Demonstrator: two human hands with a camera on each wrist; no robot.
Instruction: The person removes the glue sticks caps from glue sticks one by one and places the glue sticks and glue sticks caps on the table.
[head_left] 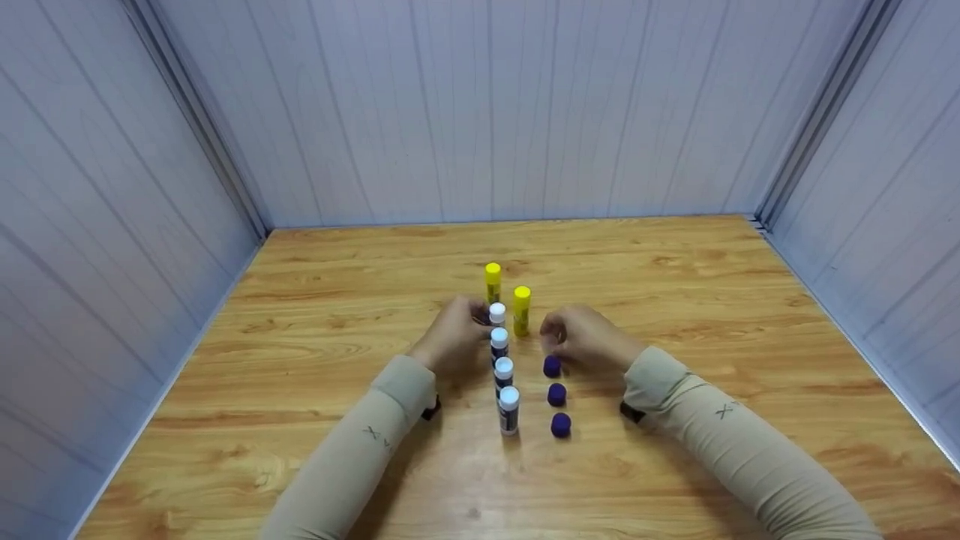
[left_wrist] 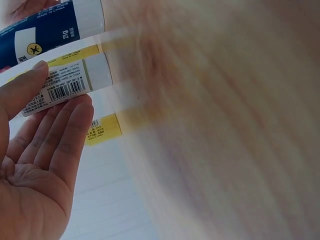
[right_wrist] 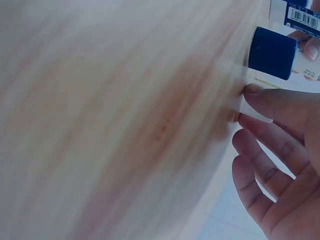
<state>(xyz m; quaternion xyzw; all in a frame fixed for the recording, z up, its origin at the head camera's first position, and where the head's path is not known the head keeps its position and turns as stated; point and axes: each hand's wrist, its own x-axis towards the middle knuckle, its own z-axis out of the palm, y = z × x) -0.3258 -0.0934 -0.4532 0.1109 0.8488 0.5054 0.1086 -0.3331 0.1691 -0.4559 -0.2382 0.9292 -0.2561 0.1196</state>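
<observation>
Four-in-line is how the white-topped glue sticks stand, upright. My left hand (head_left: pixel 455 330) is at the farthest white-topped glue stick (head_left: pixel 497 313). In the left wrist view, its thumb lies on the glue stick's barcode label (left_wrist: pixel 67 89), with the fingers behind. My right hand (head_left: pixel 589 335) is low over the table, beyond a column of three dark blue caps (head_left: pixel 556 394). Its thumb and forefinger are apart and its other fingers loosely bent; the nearest dark blue cap (right_wrist: pixel 272 53) stands beside the thumb. Two yellow glue sticks (head_left: pixel 521 311) stand upright beyond and between the hands.
The wood-grain table (head_left: pixel 337 285) is bounded by a pale panelled back wall (head_left: pixel 480 112) and side walls. The nearest white-topped glue stick (head_left: pixel 508 411) and the dark blue caps stand between the two forearms.
</observation>
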